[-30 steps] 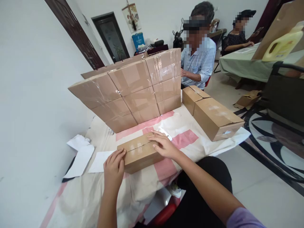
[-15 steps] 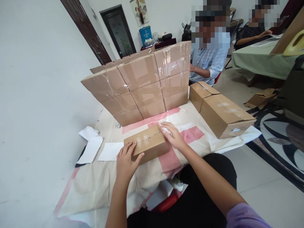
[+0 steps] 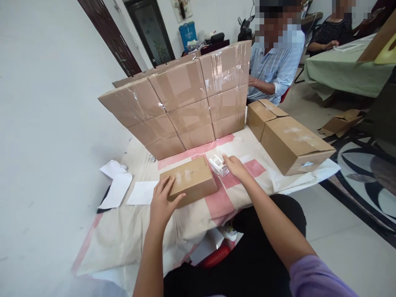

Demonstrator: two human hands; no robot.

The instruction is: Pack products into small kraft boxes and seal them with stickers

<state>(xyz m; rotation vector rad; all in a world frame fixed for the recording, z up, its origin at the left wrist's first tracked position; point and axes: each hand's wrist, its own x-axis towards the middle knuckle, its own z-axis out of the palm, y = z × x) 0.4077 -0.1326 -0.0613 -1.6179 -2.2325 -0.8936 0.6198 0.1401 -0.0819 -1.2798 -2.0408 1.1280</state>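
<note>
A closed brown carton [image 3: 193,177] lies on the cloth-covered table in front of me, with clear tape across its top seam. My left hand [image 3: 163,198] rests on its left end, fingers spread over the top and thumb on the near side. Just right of the carton is a white tape dispenser [image 3: 219,166]. My right hand [image 3: 233,166] is at the dispenser's right edge, thumb and fingers closed around that edge.
A wall of taped cartons [image 3: 185,103] stands behind. Two more cartons [image 3: 287,136] sit at the right. White papers [image 3: 117,187] lie at the left. A person in a light blue shirt [image 3: 275,62] sits beyond the table.
My right hand has drawn back to the right from beside the carton, and its fingers have closed at the dispenser, which now shows more fully. My left hand remains on the carton.
</note>
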